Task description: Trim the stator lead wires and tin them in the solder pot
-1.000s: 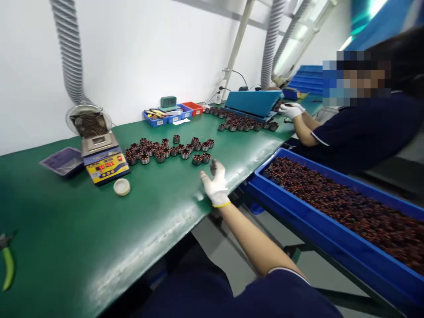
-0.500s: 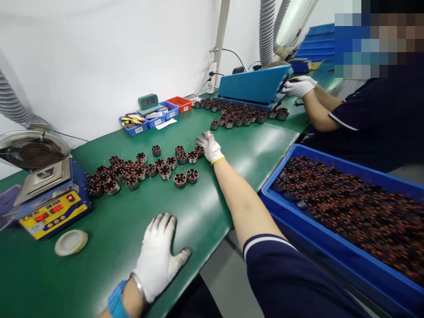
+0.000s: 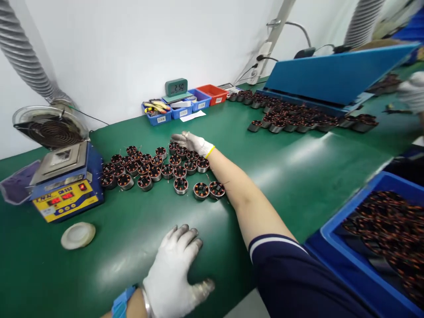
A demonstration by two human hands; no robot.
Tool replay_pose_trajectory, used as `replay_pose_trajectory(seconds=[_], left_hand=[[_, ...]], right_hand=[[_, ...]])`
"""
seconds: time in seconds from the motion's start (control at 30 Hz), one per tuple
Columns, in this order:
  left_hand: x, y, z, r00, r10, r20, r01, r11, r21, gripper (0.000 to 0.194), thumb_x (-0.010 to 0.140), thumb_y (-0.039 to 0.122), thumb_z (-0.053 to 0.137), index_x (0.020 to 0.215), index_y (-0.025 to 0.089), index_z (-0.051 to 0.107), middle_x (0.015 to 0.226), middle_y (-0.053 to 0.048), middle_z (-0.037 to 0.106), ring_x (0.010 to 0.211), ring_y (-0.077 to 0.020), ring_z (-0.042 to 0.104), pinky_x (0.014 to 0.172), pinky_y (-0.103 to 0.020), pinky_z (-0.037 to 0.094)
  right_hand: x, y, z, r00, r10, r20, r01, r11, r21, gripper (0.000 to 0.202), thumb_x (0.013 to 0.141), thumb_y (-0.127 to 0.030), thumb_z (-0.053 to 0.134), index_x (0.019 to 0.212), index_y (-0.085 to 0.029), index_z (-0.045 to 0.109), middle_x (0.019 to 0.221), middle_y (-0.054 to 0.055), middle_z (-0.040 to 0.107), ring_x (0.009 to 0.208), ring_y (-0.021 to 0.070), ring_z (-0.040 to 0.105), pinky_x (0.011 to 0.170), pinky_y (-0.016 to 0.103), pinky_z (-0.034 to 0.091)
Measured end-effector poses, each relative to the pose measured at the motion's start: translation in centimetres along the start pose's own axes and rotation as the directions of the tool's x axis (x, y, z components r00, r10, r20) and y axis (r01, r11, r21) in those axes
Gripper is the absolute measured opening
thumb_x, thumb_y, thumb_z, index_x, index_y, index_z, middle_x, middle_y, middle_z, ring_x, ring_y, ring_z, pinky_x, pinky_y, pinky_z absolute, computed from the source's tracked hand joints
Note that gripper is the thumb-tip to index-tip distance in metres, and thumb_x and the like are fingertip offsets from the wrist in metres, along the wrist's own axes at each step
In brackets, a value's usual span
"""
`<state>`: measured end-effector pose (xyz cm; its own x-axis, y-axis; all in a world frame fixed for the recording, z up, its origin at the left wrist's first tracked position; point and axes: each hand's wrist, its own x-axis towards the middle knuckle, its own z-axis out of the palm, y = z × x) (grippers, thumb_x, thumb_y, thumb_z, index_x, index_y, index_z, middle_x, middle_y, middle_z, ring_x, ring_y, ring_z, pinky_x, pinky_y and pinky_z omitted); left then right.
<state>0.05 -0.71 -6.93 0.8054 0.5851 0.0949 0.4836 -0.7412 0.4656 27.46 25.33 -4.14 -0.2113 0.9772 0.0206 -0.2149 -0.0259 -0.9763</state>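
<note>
A loose group of motor stators (image 3: 154, 172), metal rings with copper windings, stands on the green table. My right hand (image 3: 191, 141), in a white glove with greyed fingertips, lies along the far right side of the group. Its fingers are stretched out to the left, against or just behind the back stators; exact contact is hard to tell. Two stators (image 3: 201, 191) stand a little apart in front, close to my right forearm. My gloved left hand (image 3: 176, 268) is spread palm down over the near table, fingers apart, holding nothing.
A blue heating unit (image 3: 68, 187) with red digits and a fan (image 3: 54, 128) stand left, a pale round dish (image 3: 78, 235) before them. Small bins (image 3: 159, 115) and a clock (image 3: 176, 87) line the wall. More stators (image 3: 291, 119) and a stator-filled blue crate (image 3: 334, 225) are right, near a co-worker's gloved hand (image 3: 412, 92).
My right hand has moved left along the back of the stators, and those on the right now stand closer together. The view has turned left. My left hand stays spread.
</note>
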Motion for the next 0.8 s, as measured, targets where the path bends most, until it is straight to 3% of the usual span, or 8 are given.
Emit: replay_pose_trajectory(seconds=[0.13,0.27,0.5,0.63,0.7,0.8], left_hand=[[-0.2,0.7,-0.5,1.000,-0.002,-0.013,0.001,0.998,-0.059,0.069,0.073,0.056,0.074,0.131,0.022,0.060,0.139,-0.016,0.061,0.134,-0.0392,0.050,0.115,-0.062,0.038],[-1.3,1.3,-1.4,0.993,0.074,0.087,-0.068,0.995,-0.069,0.071,0.077,0.054,0.071,0.135,0.016,0.058,0.143,-0.018,0.057,0.137,-0.0393,0.047,0.116,-0.059,0.037],[-6.9,1.0,-2.7,0.990,0.044,0.133,-0.045,0.999,0.002,0.074,0.074,0.050,0.075,0.136,0.013,0.057,0.147,-0.020,0.053,0.139,-0.0410,0.044,0.114,-0.060,0.038],[-10.6,0.2,-3.7,0.993,0.050,0.111,-0.054,0.998,0.035,0.067,0.076,0.043,0.075,0.134,0.012,0.059,0.144,-0.019,0.056,0.135,-0.0390,0.050,0.112,-0.058,0.042],[-12.1,-0.4,-4.2,0.995,0.069,0.071,-0.073,0.996,0.044,0.062,0.078,0.041,0.073,0.131,0.011,0.061,0.139,-0.020,0.060,0.131,-0.0371,0.053,0.109,-0.055,0.045],[-13.9,-1.6,-5.0,0.995,0.096,-0.012,-0.095,0.993,0.065,0.052,0.083,0.038,0.068,0.126,0.009,0.063,0.131,-0.020,0.065,0.124,-0.0348,0.059,0.105,-0.052,0.048]], right_hand=[[0.2,1.5,4.3,0.999,-0.006,0.047,0.010,0.997,-0.074,0.058,0.086,-0.059,0.057,0.125,-0.017,0.063,0.131,0.012,0.066,0.126,0.0269,0.060,0.112,0.051,0.042],[-0.4,2.7,8.1,0.996,-0.082,-0.023,0.077,0.985,-0.152,0.057,0.081,-0.055,0.067,0.125,-0.018,0.065,0.144,0.007,0.057,0.140,0.0224,0.046,0.123,0.040,0.026],[-3.7,4.9,14.8,0.960,-0.170,-0.223,0.123,0.970,-0.211,0.084,0.081,-0.071,0.063,0.144,-0.016,0.050,0.148,0.007,0.052,0.146,0.0259,0.036,0.124,0.038,0.021],[-4.9,6.4,19.0,0.915,-0.182,-0.359,0.121,0.975,-0.185,0.091,0.086,-0.071,0.053,0.155,-0.016,0.030,0.146,0.008,0.051,0.146,0.0255,0.036,0.125,0.039,0.021],[-5.0,6.9,20.6,0.870,-0.190,-0.455,0.137,0.979,-0.148,0.090,0.089,-0.068,0.050,0.157,-0.016,0.021,0.145,0.009,0.051,0.145,0.0244,0.037,0.124,0.041,0.022],[-6.1,7.0,21.0,0.779,-0.184,-0.600,0.156,0.983,-0.098,0.082,0.092,-0.067,0.041,0.155,-0.020,0.019,0.146,0.009,0.049,0.144,0.0240,0.039,0.123,0.047,0.025]])
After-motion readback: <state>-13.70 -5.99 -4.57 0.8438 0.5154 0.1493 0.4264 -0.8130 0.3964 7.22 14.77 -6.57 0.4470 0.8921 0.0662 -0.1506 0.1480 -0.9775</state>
